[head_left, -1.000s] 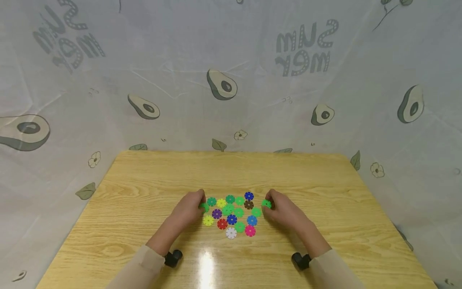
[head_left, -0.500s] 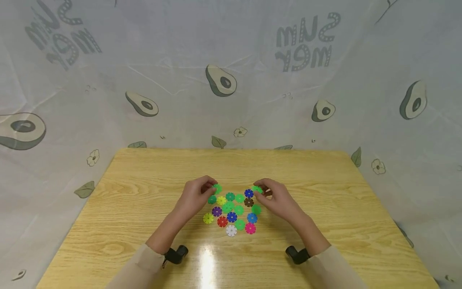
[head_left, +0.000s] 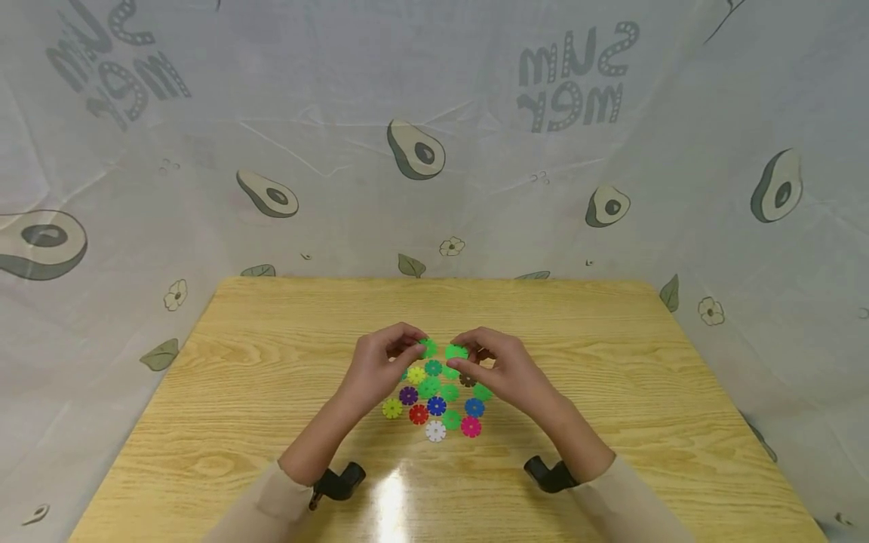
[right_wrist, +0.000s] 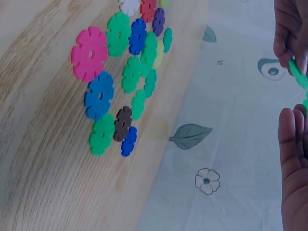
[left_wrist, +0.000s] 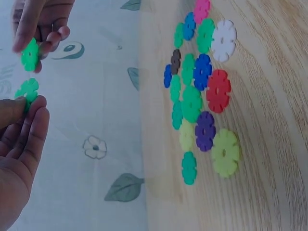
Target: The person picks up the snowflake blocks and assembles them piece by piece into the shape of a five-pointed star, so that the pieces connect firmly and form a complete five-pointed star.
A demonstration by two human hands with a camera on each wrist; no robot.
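My left hand (head_left: 382, 360) pinches a green notched plastic disc (left_wrist: 28, 90) between thumb and fingers. Facing it, my right hand (head_left: 498, 360) pinches another green notched disc (head_left: 456, 351) by its edge. Both discs are raised above the table, a small gap between them in the left wrist view. Below the hands lies a loose cluster of flat snowflake discs: a white one (head_left: 436, 431), a pink one (head_left: 471, 427), a red one (head_left: 418, 414), a purple one (head_left: 408, 395), and several green, blue and yellow ones. My right hand partly covers the brown disc (head_left: 467, 380) in the head view.
The wooden table (head_left: 271, 422) stretches out on all sides of the cluster. A pale curtain (head_left: 339, 226) printed with avocados and leaves hangs along its far and side edges. Black wrist cameras sit under both forearms, the left camera (head_left: 342, 481) close over the table.
Both hands have lifted from the two sides of the cluster and come together beyond it, each carrying its green disc. The discs on the table lie as before.
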